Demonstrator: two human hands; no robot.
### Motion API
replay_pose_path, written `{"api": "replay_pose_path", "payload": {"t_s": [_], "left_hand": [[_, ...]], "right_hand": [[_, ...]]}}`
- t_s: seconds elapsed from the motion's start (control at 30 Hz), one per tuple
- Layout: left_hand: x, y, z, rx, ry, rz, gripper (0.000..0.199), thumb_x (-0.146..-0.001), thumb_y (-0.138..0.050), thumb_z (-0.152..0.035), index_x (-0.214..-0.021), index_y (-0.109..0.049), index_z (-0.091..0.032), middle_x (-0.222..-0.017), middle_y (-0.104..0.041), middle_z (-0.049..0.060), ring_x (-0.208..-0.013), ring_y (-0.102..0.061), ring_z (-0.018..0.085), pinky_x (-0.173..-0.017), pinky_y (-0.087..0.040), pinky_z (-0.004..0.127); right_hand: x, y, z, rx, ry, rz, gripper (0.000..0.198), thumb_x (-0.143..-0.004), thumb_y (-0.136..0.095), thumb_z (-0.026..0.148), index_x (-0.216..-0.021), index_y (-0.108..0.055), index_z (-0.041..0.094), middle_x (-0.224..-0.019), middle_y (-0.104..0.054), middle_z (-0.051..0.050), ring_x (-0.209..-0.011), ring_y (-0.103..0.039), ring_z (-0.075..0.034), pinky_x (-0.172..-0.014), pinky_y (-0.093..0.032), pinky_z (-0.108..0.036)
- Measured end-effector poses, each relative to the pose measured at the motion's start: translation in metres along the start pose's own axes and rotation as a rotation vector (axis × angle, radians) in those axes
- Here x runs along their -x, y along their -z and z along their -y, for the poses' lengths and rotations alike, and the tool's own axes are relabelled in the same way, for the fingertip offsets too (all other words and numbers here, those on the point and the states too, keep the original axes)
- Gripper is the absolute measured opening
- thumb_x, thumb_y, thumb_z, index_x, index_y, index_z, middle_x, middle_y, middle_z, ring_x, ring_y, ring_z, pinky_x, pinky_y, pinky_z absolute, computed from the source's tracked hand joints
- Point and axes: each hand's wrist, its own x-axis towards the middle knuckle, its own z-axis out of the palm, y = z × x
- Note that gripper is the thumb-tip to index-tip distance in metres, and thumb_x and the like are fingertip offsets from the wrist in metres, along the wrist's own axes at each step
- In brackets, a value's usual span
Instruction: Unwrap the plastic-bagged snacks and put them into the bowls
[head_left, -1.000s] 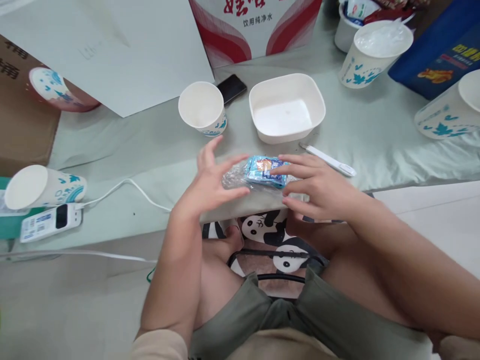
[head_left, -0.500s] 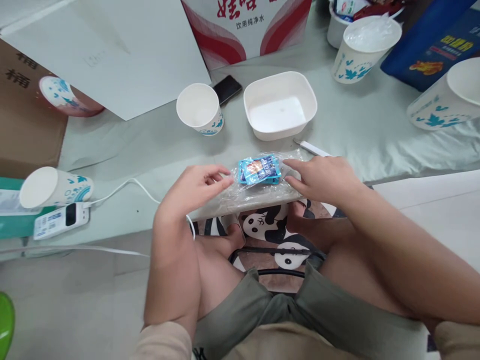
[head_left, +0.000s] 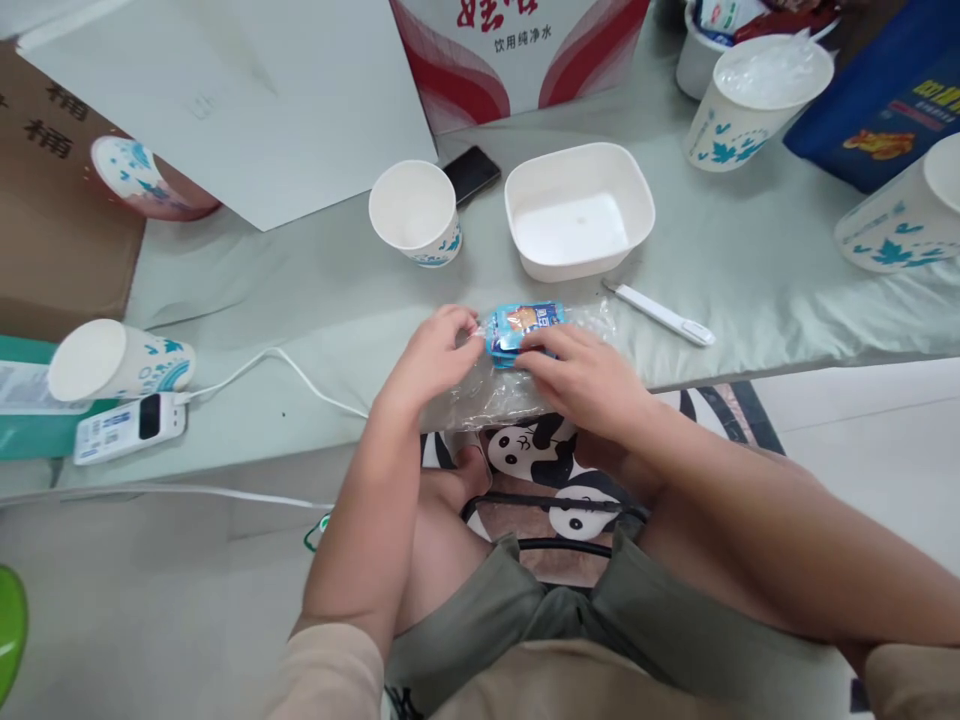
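Note:
Small blue snack packets [head_left: 517, 318] with a picture and white lettering lie stacked on a crumpled clear plastic bag [head_left: 491, 400] at the table's front edge. At the left end of the packets, my left hand [head_left: 439, 358] has its fingers curled in against the clear plastic, thumb close to the fingertips. My right hand [head_left: 592, 385] reaches over the packets' right end. Its fingers rest on top and its thumb sits at the near side, closed on them; the fingertips partly cover the packets.
Behind the packets stand a white rectangular bowl [head_left: 540, 255], a paper cup [head_left: 411, 210] and a dark phone [head_left: 472, 173]. A white utility knife [head_left: 660, 312] lies to the right. At left, a white cable [head_left: 289, 362] runs from a white device [head_left: 127, 430].
My right hand has moved left and down onto the packets' right end. My left hand has come in closer, its fingers more curled. The utility knife is now fully uncovered.

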Motion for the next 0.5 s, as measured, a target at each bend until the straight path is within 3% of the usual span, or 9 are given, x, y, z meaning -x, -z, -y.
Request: {"api": "replay_pose_path", "payload": {"t_s": [0.07,0.17,0.3,0.4,0.5], "left_hand": [[-0.001,0.001,-0.003,0.279,0.105,0.028,0.016,-0.082,-0.054,-0.032,-0.071,-0.051,-0.021,-0.109,-0.069,0.007,-0.094,-0.064,0.021,-0.076,-0.053,0.033],[0.0,0.002,-0.009,0.662,0.294,0.054,0.015,-0.079,-0.054,-0.035,-0.076,-0.054,-0.02,-0.092,-0.069,0.006,-0.076,-0.061,0.017,-0.05,-0.04,0.024],[0.001,0.008,-0.015,0.952,0.448,0.108,0.011,-0.076,-0.056,-0.031,-0.076,-0.053,-0.02,-0.094,-0.072,0.009,-0.074,-0.064,0.017,-0.041,-0.032,0.02],[0.0,0.014,-0.013,1.091,0.455,0.181,0.012,-0.077,-0.055,-0.03,-0.072,-0.051,-0.02,-0.099,-0.075,0.011,-0.078,-0.069,0.018,-0.039,-0.033,0.019],[-0.003,0.018,-0.008,1.24,0.447,0.228,0.018,-0.08,-0.051,-0.032,-0.078,-0.061,-0.017,-0.103,-0.076,0.013,-0.09,-0.073,0.023,-0.04,-0.04,0.018]], "right_hand": [[-0.001,-0.003,-0.001,0.001,-0.04,-0.052,0.035,-0.092,-0.051,0.012,-0.124,-0.063,0.022,-0.132,-0.063,-0.012,-0.118,-0.056,-0.029,-0.087,-0.049,-0.04],[-0.004,-0.005,-0.001,-0.009,-0.113,-0.038,0.046,-0.088,-0.057,0.018,-0.134,-0.056,0.021,-0.14,-0.058,-0.014,-0.123,-0.055,-0.033,-0.09,-0.051,-0.044],[-0.008,-0.007,-0.002,-0.016,-0.181,0.012,0.061,-0.083,-0.06,0.024,-0.142,-0.05,0.02,-0.151,-0.052,-0.014,-0.134,-0.05,-0.035,-0.097,-0.049,-0.048],[-0.01,-0.007,-0.004,-0.024,-0.166,0.017,0.062,-0.083,-0.057,0.027,-0.144,-0.05,0.018,-0.151,-0.053,-0.015,-0.135,-0.051,-0.036,-0.1,-0.049,-0.05],[-0.01,-0.006,-0.006,-0.067,-0.18,-0.016,0.062,-0.085,-0.053,0.027,-0.146,-0.049,0.016,-0.151,-0.054,-0.015,-0.131,-0.055,-0.034,-0.1,-0.05,-0.048]]}}
